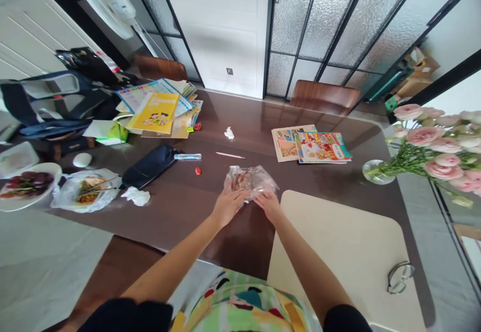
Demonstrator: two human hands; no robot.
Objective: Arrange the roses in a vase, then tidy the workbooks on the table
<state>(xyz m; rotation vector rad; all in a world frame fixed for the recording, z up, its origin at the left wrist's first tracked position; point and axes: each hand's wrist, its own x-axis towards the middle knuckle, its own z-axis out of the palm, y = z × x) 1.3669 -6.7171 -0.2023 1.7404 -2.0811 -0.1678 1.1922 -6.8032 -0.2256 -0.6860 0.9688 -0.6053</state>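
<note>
A crinkled clear plastic bag (259,176) with brownish lumps inside lies on the dark table in front of me; what the lumps are I cannot make out. My left hand (230,205) grips its near left side, the fingers closed on the film. At the near right corner my right hand (269,205) pinches the plastic between bent fingers. Beyond the bag lies a thin pencil-like stick (230,155). A small red object (198,171) is to the left of it, near a light blue case (188,156).
On the left are a dark pouch (152,166), crumpled tissue (136,196), a food bag (90,192), a fruit bowl (56,172) and stacked books (156,112). To the right are booklets (323,147), a flower vase (378,172) and a beige mat (338,242) with glasses (400,277).
</note>
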